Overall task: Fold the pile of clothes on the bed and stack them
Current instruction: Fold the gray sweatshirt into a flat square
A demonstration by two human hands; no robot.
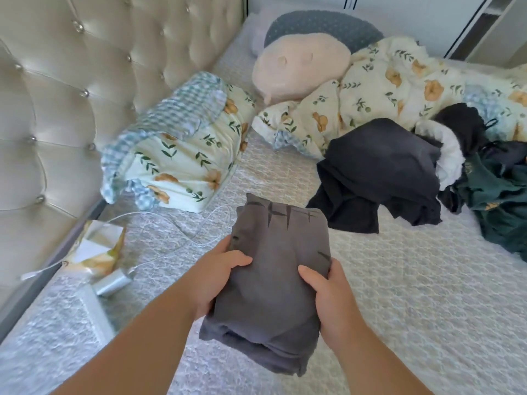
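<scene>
A folded grey garment (273, 269) with dark printed marks is held up above the bed (399, 295). My left hand (214, 275) grips its left edge, thumb on top. My right hand (330, 297) grips its right edge, thumb on top as well. To the right lies the unfolded pile: a dark grey top (379, 172), a black garment (464, 124), something white (450, 155) and a dark green piece (502, 203).
A floral pillow (182, 149) leans on the tufted headboard (57, 95). A floral duvet (385, 89), a pink cushion (299, 64) and a grey cushion (322, 24) lie at the back. A white cable (176, 232), a tissue box (97, 246) and a silver object (114, 283) sit left.
</scene>
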